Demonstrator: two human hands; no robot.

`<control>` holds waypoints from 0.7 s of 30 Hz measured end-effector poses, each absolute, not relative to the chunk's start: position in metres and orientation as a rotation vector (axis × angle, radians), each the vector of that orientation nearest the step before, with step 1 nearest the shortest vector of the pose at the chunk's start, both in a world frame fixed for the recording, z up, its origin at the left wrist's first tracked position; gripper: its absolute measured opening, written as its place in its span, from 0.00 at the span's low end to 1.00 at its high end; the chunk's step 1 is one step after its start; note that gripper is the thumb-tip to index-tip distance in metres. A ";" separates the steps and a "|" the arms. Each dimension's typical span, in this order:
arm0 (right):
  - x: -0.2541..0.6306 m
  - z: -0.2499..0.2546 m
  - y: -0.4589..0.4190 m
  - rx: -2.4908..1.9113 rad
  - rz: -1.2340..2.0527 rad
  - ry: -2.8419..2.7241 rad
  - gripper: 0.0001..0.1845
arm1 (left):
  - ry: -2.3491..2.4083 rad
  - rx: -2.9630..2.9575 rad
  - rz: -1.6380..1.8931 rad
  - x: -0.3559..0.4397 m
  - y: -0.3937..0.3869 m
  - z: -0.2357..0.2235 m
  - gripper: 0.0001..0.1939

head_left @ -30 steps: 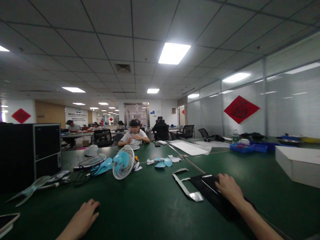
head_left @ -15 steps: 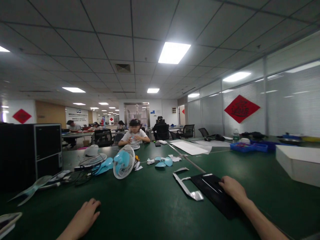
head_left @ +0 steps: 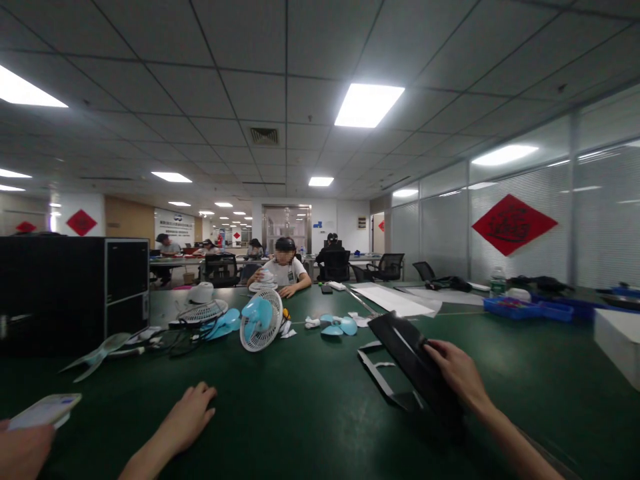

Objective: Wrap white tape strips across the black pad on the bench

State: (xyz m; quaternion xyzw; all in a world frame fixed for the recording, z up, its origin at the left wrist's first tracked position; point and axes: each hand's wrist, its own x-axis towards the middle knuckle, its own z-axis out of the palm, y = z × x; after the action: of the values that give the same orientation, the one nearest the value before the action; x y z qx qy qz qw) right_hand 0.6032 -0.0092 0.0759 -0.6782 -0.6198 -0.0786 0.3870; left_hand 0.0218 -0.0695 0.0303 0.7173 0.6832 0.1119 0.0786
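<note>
My right hand (head_left: 457, 370) grips the right edge of a flat, glossy black sheet or pouch (head_left: 400, 343), which is tilted up off the green table (head_left: 310, 413). I cannot tell exactly what it is. Partly beneath it lies a thin white cut-out frame (head_left: 380, 373). My left hand (head_left: 187, 413) rests on the table with its fingers loosely bent and nothing in them. At the lower left, another person's hand (head_left: 25, 450) holds a phone (head_left: 47, 410).
A white fan guard with blue blades (head_left: 260, 320) stands mid-table. A loose blue fan blade (head_left: 339, 325) lies to its right. A black computer tower (head_left: 127, 293) is at left, a blue tray (head_left: 525, 309) and white box (head_left: 617, 340) at right. A person (head_left: 285, 273) sits opposite.
The black sheet has been raised from the table at an angle by my right hand. The view has turned left, and another person's hand now shows on the phone.
</note>
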 end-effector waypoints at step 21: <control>0.348 0.052 -0.016 -1.043 0.096 -2.556 0.12 | 1.950 2.242 0.556 0.028 -0.057 0.019 0.20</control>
State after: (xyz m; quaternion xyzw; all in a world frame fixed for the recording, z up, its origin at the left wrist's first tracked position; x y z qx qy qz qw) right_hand 0.3481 -0.0164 0.0522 -0.3708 -0.9087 0.0340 0.1887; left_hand 0.0276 -0.0566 0.0192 0.7405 0.6438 0.1834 0.0592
